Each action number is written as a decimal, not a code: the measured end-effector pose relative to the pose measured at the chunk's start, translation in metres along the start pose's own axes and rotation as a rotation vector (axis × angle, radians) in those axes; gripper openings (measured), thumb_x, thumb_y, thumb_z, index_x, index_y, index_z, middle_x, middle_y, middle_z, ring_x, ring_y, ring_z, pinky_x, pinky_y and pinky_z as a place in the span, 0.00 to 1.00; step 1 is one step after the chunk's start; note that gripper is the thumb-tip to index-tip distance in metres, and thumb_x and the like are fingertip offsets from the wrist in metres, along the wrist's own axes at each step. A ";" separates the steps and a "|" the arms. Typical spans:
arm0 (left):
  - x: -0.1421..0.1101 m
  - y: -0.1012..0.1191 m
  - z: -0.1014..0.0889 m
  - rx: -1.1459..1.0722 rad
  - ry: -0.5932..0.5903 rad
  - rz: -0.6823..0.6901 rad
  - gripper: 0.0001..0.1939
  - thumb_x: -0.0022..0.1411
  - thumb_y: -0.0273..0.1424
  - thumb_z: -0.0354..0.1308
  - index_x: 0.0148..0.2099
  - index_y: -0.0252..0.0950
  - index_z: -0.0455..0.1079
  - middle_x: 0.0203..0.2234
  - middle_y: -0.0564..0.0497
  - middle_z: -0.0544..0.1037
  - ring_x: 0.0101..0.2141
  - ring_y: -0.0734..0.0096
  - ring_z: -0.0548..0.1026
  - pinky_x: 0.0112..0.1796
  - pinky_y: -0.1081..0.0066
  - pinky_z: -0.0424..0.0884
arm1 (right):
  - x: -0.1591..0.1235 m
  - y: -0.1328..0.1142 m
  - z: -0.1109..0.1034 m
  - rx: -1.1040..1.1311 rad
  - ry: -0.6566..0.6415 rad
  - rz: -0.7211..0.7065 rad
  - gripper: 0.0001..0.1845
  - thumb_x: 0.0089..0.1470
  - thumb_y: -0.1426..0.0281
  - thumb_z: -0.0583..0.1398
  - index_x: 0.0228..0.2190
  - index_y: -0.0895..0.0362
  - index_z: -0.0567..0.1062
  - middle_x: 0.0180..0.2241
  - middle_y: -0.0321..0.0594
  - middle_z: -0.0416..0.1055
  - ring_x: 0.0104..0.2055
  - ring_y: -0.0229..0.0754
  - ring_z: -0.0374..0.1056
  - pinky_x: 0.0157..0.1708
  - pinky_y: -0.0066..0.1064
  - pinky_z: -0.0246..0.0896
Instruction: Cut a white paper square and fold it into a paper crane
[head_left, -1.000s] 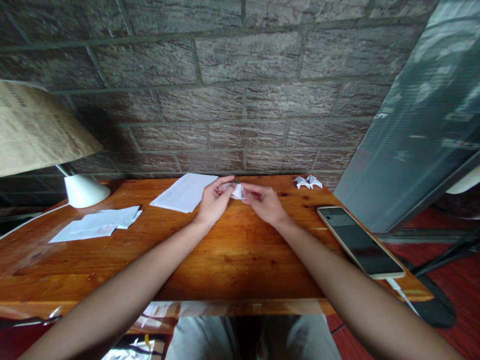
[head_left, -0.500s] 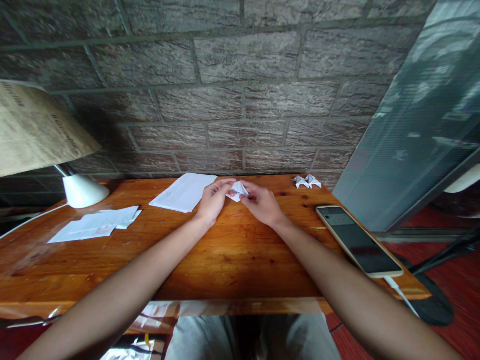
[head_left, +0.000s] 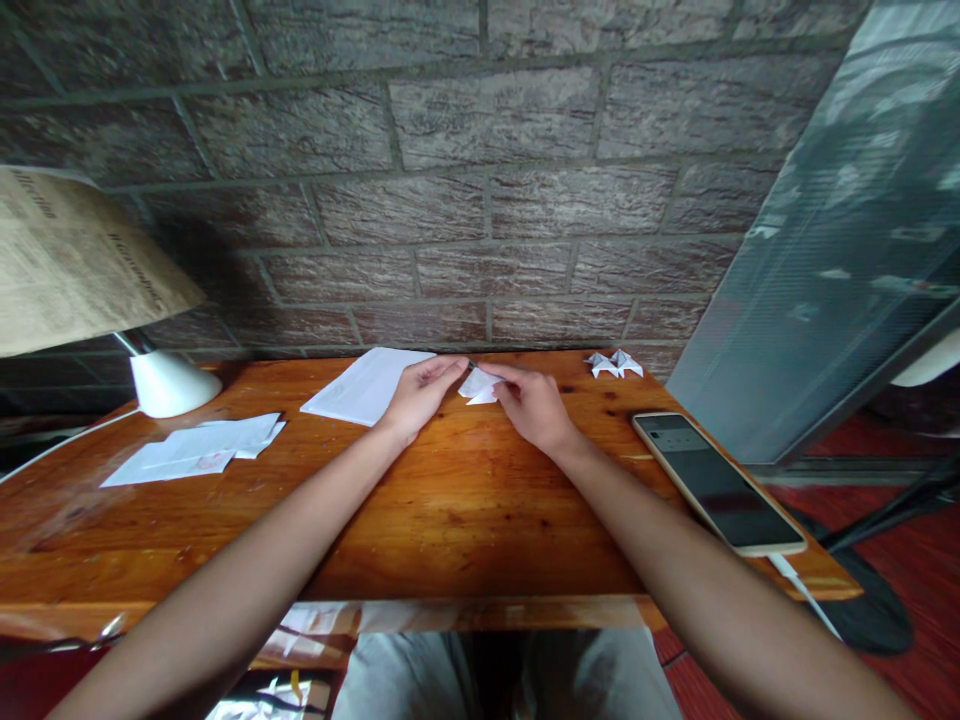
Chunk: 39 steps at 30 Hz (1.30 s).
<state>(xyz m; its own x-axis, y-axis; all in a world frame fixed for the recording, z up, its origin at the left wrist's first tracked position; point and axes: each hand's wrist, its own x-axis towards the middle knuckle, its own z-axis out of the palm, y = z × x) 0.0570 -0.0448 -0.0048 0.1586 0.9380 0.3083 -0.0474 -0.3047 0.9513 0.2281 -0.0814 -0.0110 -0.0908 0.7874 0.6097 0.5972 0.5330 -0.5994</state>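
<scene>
A small white piece of folded paper [head_left: 480, 387] sits between my hands near the back of the wooden desk. My right hand [head_left: 534, 408] pinches its right side, thumb below and index finger along the top. At the upper left corner, the fingertips of my left hand [head_left: 426, 395] are pressed together on the paper's edge. Part of the paper is hidden behind the fingers. Just left of my left hand lies a stack of white paper sheets [head_left: 364, 388]. Two small folded paper figures [head_left: 613, 364] stand at the back right.
On the left are a lamp [head_left: 172, 385] with a printed shade and some loose paper pieces [head_left: 191, 450]. A phone [head_left: 716, 485] with a charging cable lies along the right edge of the desk [head_left: 465, 520]. Behind is a brick wall [head_left: 495, 200].
The folded paper has been turned and flattened, its raised peak no longer showing. My left fingers have shifted from its side to its upper corner, and my right index finger is more stretched.
</scene>
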 end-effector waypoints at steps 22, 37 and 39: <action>0.000 -0.011 -0.001 -0.210 -0.226 -0.046 0.15 0.50 0.38 0.69 0.38 0.34 0.79 0.32 0.49 0.81 0.32 0.70 0.75 0.39 0.69 0.67 | 0.001 0.003 0.004 0.320 0.093 0.129 0.11 0.51 0.74 0.60 0.38 0.55 0.76 0.34 0.39 0.78 0.32 0.40 0.75 0.36 0.32 0.71; -0.001 0.000 0.002 -0.385 -0.127 -0.142 0.17 0.42 0.33 0.73 0.36 0.34 0.78 0.32 0.49 0.81 0.33 0.71 0.77 0.41 0.68 0.70 | 0.006 0.002 -0.002 0.683 0.019 0.212 0.18 0.45 0.63 0.67 0.40 0.56 0.78 0.35 0.40 0.79 0.37 0.42 0.75 0.46 0.40 0.70; -0.001 -0.001 0.001 -0.369 -0.136 -0.120 0.20 0.43 0.34 0.73 0.41 0.35 0.77 0.33 0.49 0.82 0.33 0.70 0.77 0.40 0.68 0.70 | 0.007 0.001 -0.003 0.718 0.020 0.221 0.19 0.45 0.62 0.68 0.39 0.56 0.77 0.35 0.39 0.79 0.39 0.42 0.75 0.46 0.40 0.71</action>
<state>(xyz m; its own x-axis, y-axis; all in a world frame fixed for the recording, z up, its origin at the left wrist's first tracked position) 0.0576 -0.0458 -0.0058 0.3123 0.9252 0.2157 -0.3671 -0.0919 0.9257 0.2303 -0.0762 -0.0064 -0.0105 0.8973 0.4413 -0.0673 0.4396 -0.8956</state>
